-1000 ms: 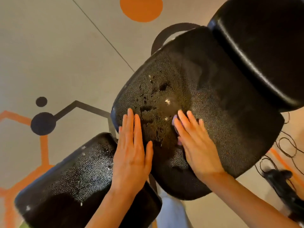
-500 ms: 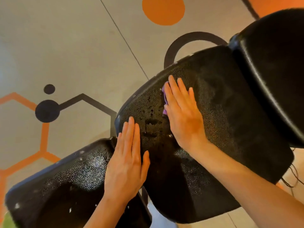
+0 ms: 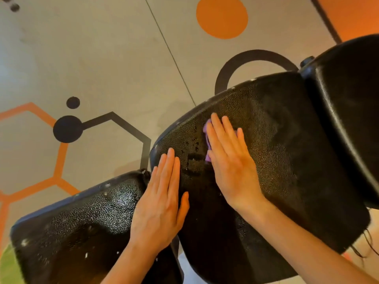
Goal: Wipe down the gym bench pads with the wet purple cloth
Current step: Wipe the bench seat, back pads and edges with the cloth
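Note:
A large black textured bench pad (image 3: pixel 287 160) fills the middle, with wet droplets near its left edge. My right hand (image 3: pixel 229 160) lies flat on it, fingers straight, pressing the purple cloth (image 3: pixel 206 140) against the pad; only a strip of cloth shows at the hand's left side. My left hand (image 3: pixel 162 203) rests flat, fingers together, across the gap between this pad and a second wet black pad (image 3: pixel 82 226) at the lower left. A third, smoother black pad (image 3: pixel 348 111) rises at the right.
The floor (image 3: pixel 102 58) is pale with orange and black hexagon lines, dots and an orange circle (image 3: pixel 222 16). Thin dark cables (image 3: pixel 367 242) hang at the lower right. A green patch (image 3: pixel 8 265) shows at the bottom left corner.
My right hand slid the cloth up the middle pad from its lower centre toward the upper left part. My left hand stayed in place, and the view tilted.

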Tool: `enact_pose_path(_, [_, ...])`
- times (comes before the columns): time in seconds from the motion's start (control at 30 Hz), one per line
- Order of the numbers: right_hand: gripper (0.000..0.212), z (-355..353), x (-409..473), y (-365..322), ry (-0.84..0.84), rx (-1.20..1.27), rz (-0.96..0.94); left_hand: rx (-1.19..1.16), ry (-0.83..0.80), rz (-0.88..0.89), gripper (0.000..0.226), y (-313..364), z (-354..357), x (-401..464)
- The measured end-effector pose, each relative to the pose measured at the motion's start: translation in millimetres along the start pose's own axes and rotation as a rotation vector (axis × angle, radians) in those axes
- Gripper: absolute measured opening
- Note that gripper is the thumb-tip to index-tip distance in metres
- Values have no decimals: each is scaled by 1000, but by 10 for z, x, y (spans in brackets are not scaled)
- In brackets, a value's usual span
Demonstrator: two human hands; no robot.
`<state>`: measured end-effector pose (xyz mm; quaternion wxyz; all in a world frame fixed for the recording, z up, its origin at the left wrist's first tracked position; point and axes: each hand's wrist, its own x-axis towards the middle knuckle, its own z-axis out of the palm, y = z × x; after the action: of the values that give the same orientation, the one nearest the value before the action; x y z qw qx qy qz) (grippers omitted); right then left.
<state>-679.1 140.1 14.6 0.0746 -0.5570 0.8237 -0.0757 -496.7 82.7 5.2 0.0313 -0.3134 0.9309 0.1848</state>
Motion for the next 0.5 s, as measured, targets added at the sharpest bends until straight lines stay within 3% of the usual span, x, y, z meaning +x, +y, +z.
enact_pose_path(0.13, [63,-110,-972,130,-190,-38,-132,-20,17,2,71,8,-7,-24])
enact_pose_path(0.3, [52,13,361,-172,8,-6,-107,-4,13,5,71,-16,16,1])
enact_pose_path(0.43, [53,-89,711,147,-44,-168,-381,21,9,15,70,-17,24,10])
enact_pose_path(0.5, [55,-254,593,549,-9,-128,-208,26,8,14,70,-15,19,2])
